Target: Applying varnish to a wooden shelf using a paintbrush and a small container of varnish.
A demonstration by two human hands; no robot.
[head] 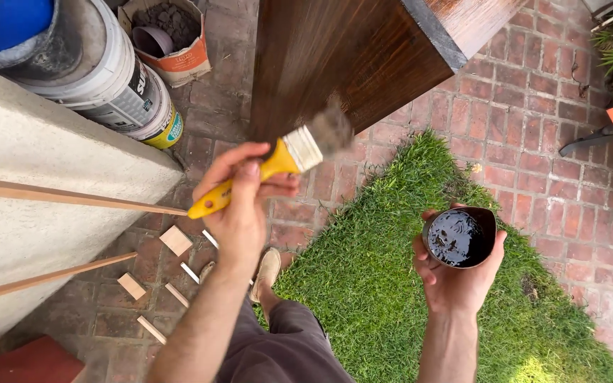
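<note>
Seen from the head camera, the left hand (239, 206) gripped a yellow-handled paintbrush (271, 167), its blurred bristles touching the dark-stained wooden panel (335, 57) at twelve o'clock. The right hand (455, 273), at four o'clock, cupped a small container of dark stain (459, 237) above a patch of grass (391, 284). Small wood offcuts (175, 241) lay on the brick paving (533, 106) at eight o'clock.
</note>
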